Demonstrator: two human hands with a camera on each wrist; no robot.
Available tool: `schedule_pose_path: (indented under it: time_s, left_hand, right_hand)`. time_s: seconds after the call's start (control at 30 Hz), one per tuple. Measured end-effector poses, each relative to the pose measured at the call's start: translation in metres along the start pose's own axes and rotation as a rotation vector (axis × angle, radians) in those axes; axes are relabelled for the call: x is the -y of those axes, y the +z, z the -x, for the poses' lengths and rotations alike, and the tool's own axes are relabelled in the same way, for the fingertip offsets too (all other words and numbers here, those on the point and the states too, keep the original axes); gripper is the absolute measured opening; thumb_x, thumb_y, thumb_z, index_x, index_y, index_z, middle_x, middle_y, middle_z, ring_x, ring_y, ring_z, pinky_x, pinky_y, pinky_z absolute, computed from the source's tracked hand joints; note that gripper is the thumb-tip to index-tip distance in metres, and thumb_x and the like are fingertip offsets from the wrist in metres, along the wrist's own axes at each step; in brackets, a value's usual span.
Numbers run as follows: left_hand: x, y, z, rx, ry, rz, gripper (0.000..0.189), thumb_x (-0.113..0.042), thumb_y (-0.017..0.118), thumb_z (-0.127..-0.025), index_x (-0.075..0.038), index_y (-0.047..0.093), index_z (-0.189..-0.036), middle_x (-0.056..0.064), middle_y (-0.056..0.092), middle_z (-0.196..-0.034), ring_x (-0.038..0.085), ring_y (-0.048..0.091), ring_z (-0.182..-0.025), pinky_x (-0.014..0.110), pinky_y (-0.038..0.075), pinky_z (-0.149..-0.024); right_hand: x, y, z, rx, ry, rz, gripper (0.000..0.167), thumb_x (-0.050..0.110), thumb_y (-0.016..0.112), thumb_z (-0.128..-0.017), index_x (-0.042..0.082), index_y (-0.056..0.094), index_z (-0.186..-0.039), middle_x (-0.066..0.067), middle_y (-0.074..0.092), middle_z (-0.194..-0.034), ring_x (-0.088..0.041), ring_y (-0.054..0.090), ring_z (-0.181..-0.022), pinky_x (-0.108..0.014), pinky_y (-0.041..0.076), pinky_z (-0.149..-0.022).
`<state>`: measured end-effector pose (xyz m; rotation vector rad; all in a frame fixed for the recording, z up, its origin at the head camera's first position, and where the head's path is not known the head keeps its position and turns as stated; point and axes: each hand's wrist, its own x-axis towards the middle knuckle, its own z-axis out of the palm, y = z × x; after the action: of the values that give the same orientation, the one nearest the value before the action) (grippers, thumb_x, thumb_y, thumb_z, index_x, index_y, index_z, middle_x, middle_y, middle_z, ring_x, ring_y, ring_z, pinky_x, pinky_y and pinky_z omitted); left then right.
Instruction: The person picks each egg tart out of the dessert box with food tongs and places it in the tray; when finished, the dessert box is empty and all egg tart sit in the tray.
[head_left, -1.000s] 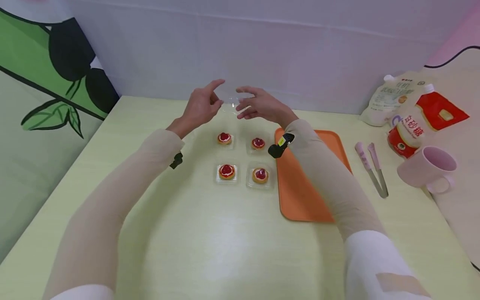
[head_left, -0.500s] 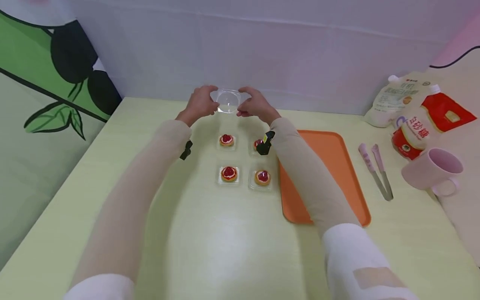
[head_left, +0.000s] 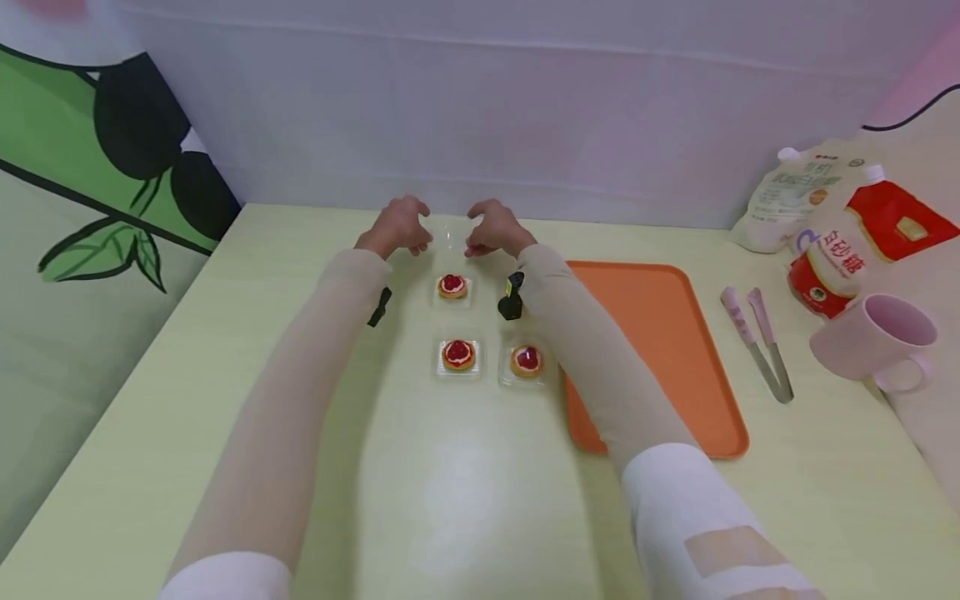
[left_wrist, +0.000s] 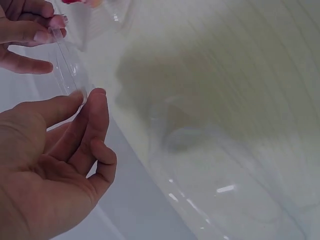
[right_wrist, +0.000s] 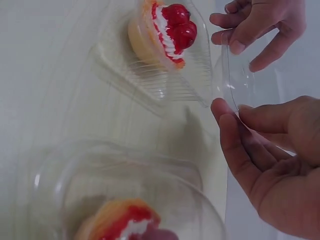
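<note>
Between my two hands, at the back of the table, is a clear plastic lid (head_left: 450, 236). My left hand (head_left: 397, 229) pinches one edge between thumb and fingertips. The opposite edge is pinched the same way by my right hand (head_left: 497, 231). In the right wrist view the lid (right_wrist: 237, 75) appears nearly edge-on, beside a cherry tart (right_wrist: 175, 30) in a clear ribbed tray. That tart (head_left: 452, 287) is just in front of the hands in the head view. Another tart (right_wrist: 120, 220) shows under clear plastic; my right wrist hides it in the head view.
Two boxed tarts stand nearer, one left (head_left: 458, 355) and one right (head_left: 527, 361). An orange tray (head_left: 660, 333) lies under my right forearm. Tongs (head_left: 759, 346), a pink mug (head_left: 870, 337) and a red-and-white pouch (head_left: 832, 258) are at the right. A clear plastic piece (left_wrist: 225, 190) lies near my left hand.
My hands have closed in on the lid from both sides and taken hold of it. Since half a second ago they have lowered it and brought it nearer the back left tart.
</note>
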<state>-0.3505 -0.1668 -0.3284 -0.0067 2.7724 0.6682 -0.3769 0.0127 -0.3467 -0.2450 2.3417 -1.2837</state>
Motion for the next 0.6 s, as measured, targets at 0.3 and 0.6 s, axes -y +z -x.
schedule_pose_path:
  time_s: [0.3,0.6]
  left_hand:
    - [0.009,0.008,-0.004,0.057,-0.085,-0.063,0.058,-0.015,0.061,-0.099,-0.002,0.038,-0.150,0.017,0.058,-0.118,0.020,0.067,-0.085,0.040,0.052,-0.093]
    - [0.003,-0.004,0.002,0.054,-0.024,-0.114,0.062,-0.023,0.059,-0.100,-0.001,0.034,-0.153,0.017,0.068,-0.110,0.027,0.069,-0.096,0.048,0.047,-0.102]
  right_hand:
    - [0.001,0.009,0.001,0.063,0.013,0.080,0.061,0.001,0.062,-0.095,0.001,0.038,-0.151,-0.021,0.068,-0.112,-0.029,0.074,-0.093,-0.036,0.058,-0.086]
    - [0.004,-0.005,0.005,0.078,0.012,0.171,0.061,0.005,0.061,-0.096,0.002,0.036,-0.152,-0.023,0.057,-0.135,-0.028,0.072,-0.092,-0.036,0.057,-0.088]
